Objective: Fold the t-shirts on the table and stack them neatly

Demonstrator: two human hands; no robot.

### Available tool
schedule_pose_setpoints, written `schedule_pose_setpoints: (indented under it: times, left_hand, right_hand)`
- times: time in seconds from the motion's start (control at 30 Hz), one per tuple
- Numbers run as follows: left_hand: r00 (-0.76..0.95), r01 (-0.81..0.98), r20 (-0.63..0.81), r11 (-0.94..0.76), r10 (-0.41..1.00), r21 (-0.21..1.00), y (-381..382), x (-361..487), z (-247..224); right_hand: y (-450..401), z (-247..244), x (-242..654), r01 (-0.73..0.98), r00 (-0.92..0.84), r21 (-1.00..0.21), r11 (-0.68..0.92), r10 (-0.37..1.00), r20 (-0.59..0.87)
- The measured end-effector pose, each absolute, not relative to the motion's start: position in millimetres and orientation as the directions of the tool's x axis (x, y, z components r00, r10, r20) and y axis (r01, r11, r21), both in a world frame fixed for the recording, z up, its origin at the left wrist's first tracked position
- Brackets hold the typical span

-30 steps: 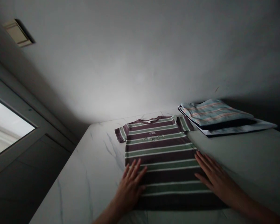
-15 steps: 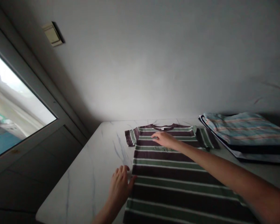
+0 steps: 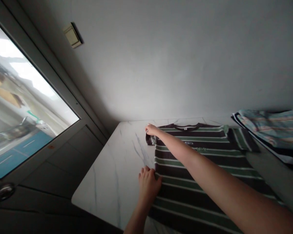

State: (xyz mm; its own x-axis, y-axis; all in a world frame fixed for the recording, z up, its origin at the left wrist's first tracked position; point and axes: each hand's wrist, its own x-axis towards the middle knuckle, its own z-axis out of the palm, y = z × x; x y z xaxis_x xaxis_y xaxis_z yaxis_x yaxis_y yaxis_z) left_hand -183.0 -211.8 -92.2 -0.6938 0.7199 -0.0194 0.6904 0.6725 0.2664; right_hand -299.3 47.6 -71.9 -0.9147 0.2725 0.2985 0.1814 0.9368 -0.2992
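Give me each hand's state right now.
Left hand: touching the side edge of the striped T-shirt, cannot tell if gripping.
Right hand: closed, holding the T-shirt's sleeve.

A big window (image 3: 21, 110) sits on the left, and bright light comes in through it. Under it are dark gray panels (image 3: 63, 162) with a round metal knob (image 3: 3, 191). The pale gray wall (image 3: 161, 58) has a small tan switch plate (image 3: 72, 35) on it. The white marble table (image 3: 102, 185) has thin gray lines.
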Motion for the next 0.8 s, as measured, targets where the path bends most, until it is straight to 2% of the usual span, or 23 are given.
schedule_pose_setpoints:
  times: [0.17,0.37,0.47,0.6,0.8]
  left_hand:
    - [-0.623,0.719,-0.004,0.575,0.782,0.392,-230,-157,-90]
    - [-0.521,0.793,-0.014,0.491,0.853,0.361,-247,-112,-82]
    - [-0.449,0.841,-0.002,0.423,0.894,0.336,-247,-94,-80]
    - [-0.349,0.875,0.021,0.318,0.937,0.364,-245,-79,-82]
    - [-0.303,0.893,-0.059,0.305,0.951,0.331,-241,-67,-84]
  right_hand:
    - [103,-56,-251,0.321,-0.780,-0.440,0.839,0.498,0.379]
    - [159,-56,-172,0.395,-0.650,-0.572,0.719,0.659,0.379]
    - [167,-72,-141,0.451,-0.597,-0.602,0.659,0.724,0.346]
    - [166,-93,-117,0.521,-0.542,-0.613,0.594,0.785,0.301]
    - [162,-104,-108,0.584,-0.524,-0.588,0.560,0.813,0.254]
